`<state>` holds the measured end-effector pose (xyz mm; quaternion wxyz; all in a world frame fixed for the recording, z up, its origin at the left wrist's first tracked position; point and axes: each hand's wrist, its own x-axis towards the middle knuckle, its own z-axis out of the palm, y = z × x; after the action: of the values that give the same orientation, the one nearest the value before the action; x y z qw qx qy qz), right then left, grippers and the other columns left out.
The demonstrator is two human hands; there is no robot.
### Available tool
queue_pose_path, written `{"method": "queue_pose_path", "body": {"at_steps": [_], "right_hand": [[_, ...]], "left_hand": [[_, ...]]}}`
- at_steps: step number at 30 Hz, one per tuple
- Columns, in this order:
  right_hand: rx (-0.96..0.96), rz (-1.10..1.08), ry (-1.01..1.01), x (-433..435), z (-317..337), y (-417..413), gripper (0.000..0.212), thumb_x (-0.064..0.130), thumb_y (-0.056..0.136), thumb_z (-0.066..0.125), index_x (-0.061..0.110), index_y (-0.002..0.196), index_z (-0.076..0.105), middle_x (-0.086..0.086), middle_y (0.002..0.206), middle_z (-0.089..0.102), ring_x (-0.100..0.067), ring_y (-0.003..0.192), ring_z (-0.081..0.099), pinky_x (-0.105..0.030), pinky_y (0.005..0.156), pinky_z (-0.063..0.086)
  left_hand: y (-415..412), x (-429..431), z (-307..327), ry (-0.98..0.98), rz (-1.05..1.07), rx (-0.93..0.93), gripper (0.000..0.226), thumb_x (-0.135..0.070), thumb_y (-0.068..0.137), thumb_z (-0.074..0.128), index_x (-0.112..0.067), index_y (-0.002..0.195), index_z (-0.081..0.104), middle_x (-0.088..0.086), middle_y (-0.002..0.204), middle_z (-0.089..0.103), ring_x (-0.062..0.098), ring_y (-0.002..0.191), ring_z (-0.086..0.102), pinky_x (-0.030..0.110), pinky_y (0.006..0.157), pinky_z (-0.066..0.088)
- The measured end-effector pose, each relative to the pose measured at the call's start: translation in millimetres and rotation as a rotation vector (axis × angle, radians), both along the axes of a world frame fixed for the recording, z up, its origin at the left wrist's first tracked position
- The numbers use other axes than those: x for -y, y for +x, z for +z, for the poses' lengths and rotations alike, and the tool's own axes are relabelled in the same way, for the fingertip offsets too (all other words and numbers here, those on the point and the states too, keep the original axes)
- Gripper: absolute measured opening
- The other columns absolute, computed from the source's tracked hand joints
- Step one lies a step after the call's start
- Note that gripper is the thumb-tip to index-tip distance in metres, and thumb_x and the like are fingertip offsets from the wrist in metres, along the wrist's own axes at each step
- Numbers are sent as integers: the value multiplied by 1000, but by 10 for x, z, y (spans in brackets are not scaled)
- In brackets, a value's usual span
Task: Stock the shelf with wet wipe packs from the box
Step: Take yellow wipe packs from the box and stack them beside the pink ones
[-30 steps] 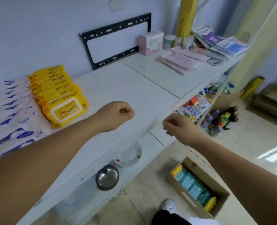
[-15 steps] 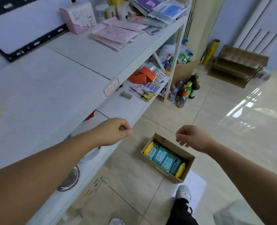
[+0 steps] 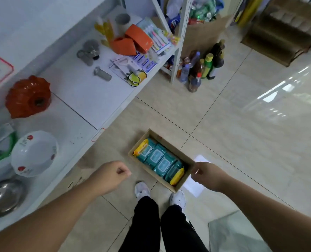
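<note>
Bottom centre: my black trousers and white sneakers [image 3: 177, 197] on the beige tiled floor [image 3: 242, 133]. My left hand [image 3: 112, 174] is curled into a loose fist, holding nothing. My right hand [image 3: 206, 176] is half-curled, empty, hanging beside the right end of the open brown cardboard box [image 3: 185, 158]. The box sits on the floor at centre frame with teal wet wipe packs [image 3: 160, 160] inside and a yellow wet wipe pack [image 3: 176, 176] at each end. Step: between loads, reaching for the next pack. Next: bend down, open a hand, grip a pack. The white metal shelf [image 3: 89, 99] at left carries an upturned white floral bowl [image 3: 34, 153] and other goods.
</note>
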<state>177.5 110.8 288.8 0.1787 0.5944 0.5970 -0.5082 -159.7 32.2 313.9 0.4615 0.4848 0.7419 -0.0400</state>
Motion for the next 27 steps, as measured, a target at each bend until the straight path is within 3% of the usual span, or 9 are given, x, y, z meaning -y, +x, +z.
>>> {"method": "queue_pose_path", "body": {"at_steps": [5, 10, 13, 17, 21, 24, 27], "right_hand": [[72, 42, -22, -64, -1086, 82, 11, 27, 89, 59, 31, 80, 62, 11, 85, 64, -10, 78, 58, -17, 62, 43], [125, 109, -45, -108, -2280, 58, 8, 30, 88, 57, 28, 85, 65, 7, 84, 65, -19, 82, 61, -31, 67, 51], [163, 192, -69, -135, -2874, 39, 16, 25, 88, 58, 21, 102, 67, -1, 99, 69, -24, 93, 65, -37, 78, 56], [186, 307, -59, -201, -3543, -39, 38, 31, 87, 62, 30, 125, 61, 1, 120, 63, -23, 108, 62, -34, 85, 54], [201, 444, -20, -275, -4060, -138, 43, 33, 86, 65, 34, 129, 58, 7, 129, 59, -20, 118, 56, -37, 91, 54], [224, 532, -4, -284, -4367, -165, 54, 32, 88, 66, 35, 139, 50, 5, 143, 51, -22, 132, 47, -37, 100, 48], [250, 592, -5, -241, -4569, -160, 63, 27, 88, 64, 37, 146, 42, 7, 155, 39, -21, 143, 35, -38, 110, 40]], "left_hand": [[10, -246, -1191, -79, -5, -5, 14, -41, 86, 70, -27, 85, 69, -13, 82, 69, 7, 81, 65, 26, 69, 48], [-68, -490, -2464, -121, -16, -60, 18, -44, 84, 69, -28, 91, 69, -10, 91, 70, 13, 89, 66, 34, 84, 55], [-68, -598, -3112, -103, -33, -139, 26, -47, 83, 69, -28, 101, 66, -3, 105, 70, 21, 98, 66, 39, 89, 54], [14, -772, -3787, -43, -161, -255, 49, -48, 85, 66, -19, 124, 58, 8, 121, 64, 32, 108, 62, 45, 90, 54], [86, -921, -4347, -103, -260, -332, 55, -52, 81, 68, -16, 120, 55, 12, 116, 65, 36, 105, 63, 41, 81, 55], [59, -1006, -4740, -169, -316, -371, 70, -56, 74, 74, -11, 121, 51, 16, 122, 58, 37, 112, 59, 44, 91, 53], [59, -1075, -4978, -163, -312, -408, 67, -43, 79, 75, -6, 126, 45, 20, 127, 51, 39, 117, 56, 45, 95, 49]]}}
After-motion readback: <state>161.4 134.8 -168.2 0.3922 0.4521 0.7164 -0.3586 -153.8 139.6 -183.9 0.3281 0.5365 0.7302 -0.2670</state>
